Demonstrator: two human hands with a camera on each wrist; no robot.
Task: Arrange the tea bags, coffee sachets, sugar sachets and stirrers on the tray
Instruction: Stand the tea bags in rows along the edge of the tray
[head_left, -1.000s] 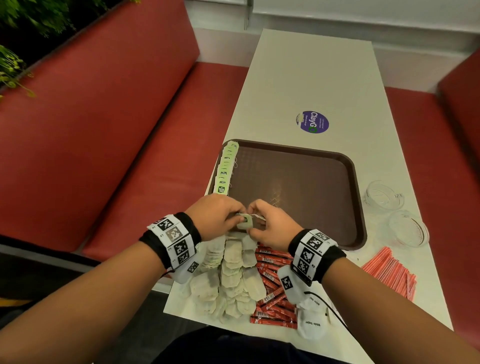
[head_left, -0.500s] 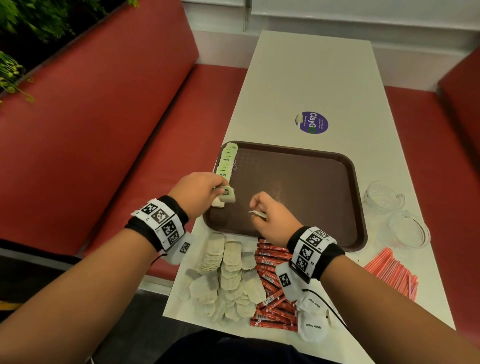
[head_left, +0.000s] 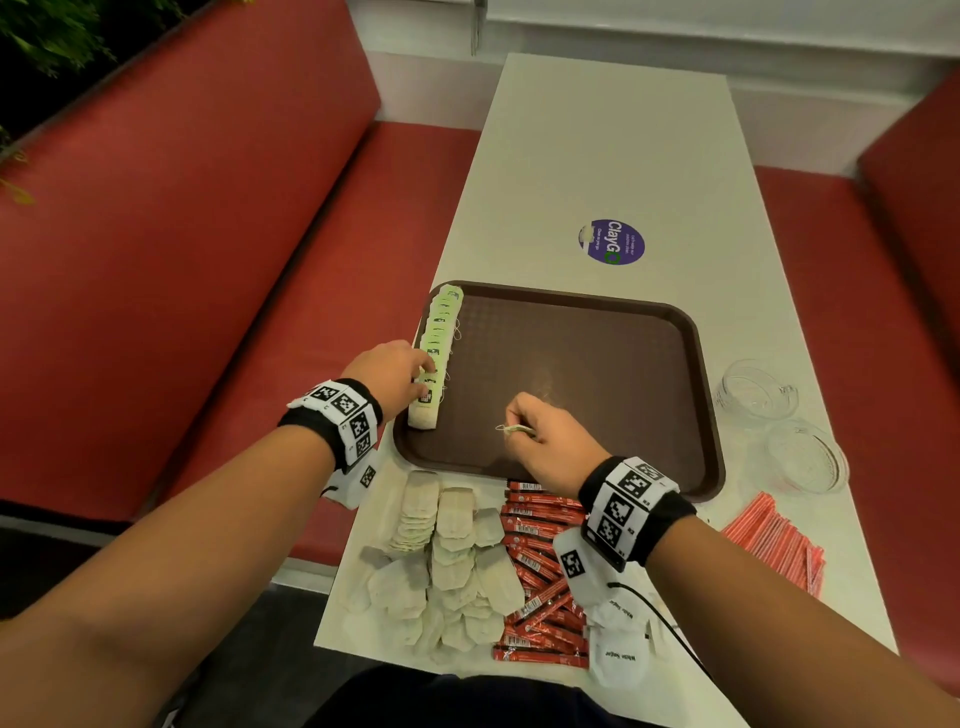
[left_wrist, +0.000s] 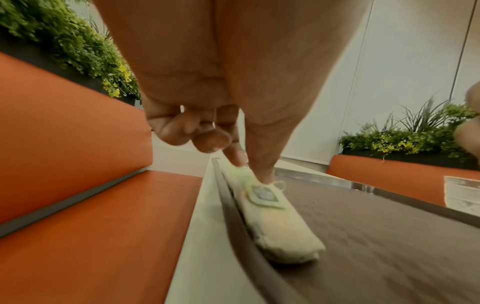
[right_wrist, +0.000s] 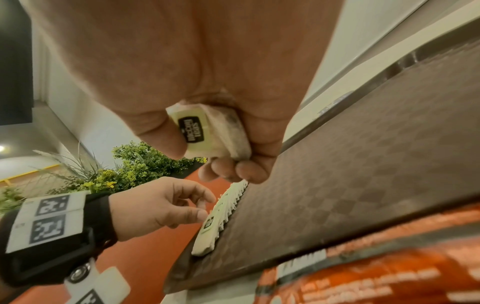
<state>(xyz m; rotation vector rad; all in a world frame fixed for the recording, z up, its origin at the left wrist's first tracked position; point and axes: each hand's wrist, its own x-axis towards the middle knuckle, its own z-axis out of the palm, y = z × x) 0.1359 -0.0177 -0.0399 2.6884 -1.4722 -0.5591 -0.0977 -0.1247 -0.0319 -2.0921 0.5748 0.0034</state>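
Note:
A brown tray (head_left: 571, 374) lies on the white table. Along its left rim runs a row of tea bags (head_left: 444, 322) with green tags. The nearest tea bag (head_left: 423, 413) (left_wrist: 280, 226) lies flat at the row's front end. My left hand (head_left: 426, 376) (left_wrist: 250, 168) touches its top end with the thumb and forefinger tips, its other fingers curled. My right hand (head_left: 511, 423) (right_wrist: 221, 156) hovers over the tray's front middle and grips another tagged tea bag (right_wrist: 207, 133). Loose tea bags (head_left: 447, 561), red coffee sachets (head_left: 540, 571), white sugar sachets (head_left: 621, 654) and red stirrers (head_left: 774, 540) lie in front of the tray.
Two glass bowls (head_left: 753, 389) (head_left: 805, 462) stand right of the tray. A purple sticker (head_left: 611, 241) is on the table beyond it. Red benches (head_left: 208, 312) flank the table, and the tray's left rim sits near the table edge.
My left hand carried a tea bag from the tray's front to the left rim and laid it at the near end of the row. The right hand kept its bag.

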